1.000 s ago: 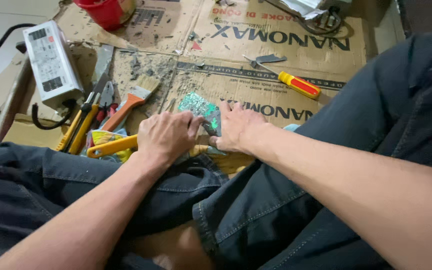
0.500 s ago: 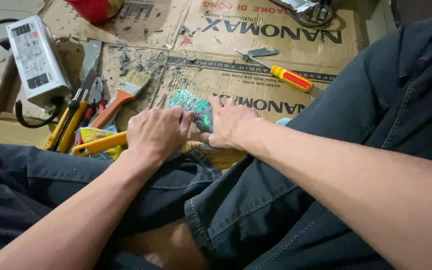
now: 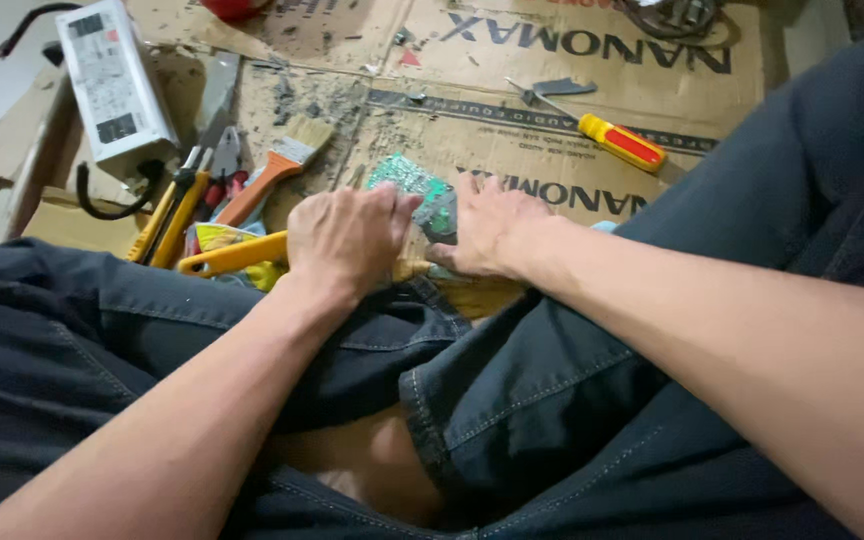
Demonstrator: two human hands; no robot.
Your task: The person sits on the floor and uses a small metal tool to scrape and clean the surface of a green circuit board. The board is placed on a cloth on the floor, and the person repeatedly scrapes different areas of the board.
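Observation:
A green circuit board [image 3: 414, 184] lies on brown cardboard [image 3: 512, 150] in front of my crossed legs. My left hand [image 3: 347, 240] is closed in a fist at the board's near left edge, gripping something I cannot make out. My right hand [image 3: 487, 225] lies flat on the board's right side, fingers spread, pressing it down. A yellow-handled tool [image 3: 232, 255] runs under my left hand.
A white power supply box [image 3: 117, 85] with a black cable sits at the far left. Pliers and yellow-handled tools [image 3: 177, 210], an orange-handled paintbrush [image 3: 272, 170] and a yellow-and-red screwdriver [image 3: 622, 143] lie on the dusty cardboard. Snips [image 3: 542, 92] lie farther back.
The view has drifted slightly, with everything shifted down in the picture. Both hands stay on the circuit board in nearly the same grip.

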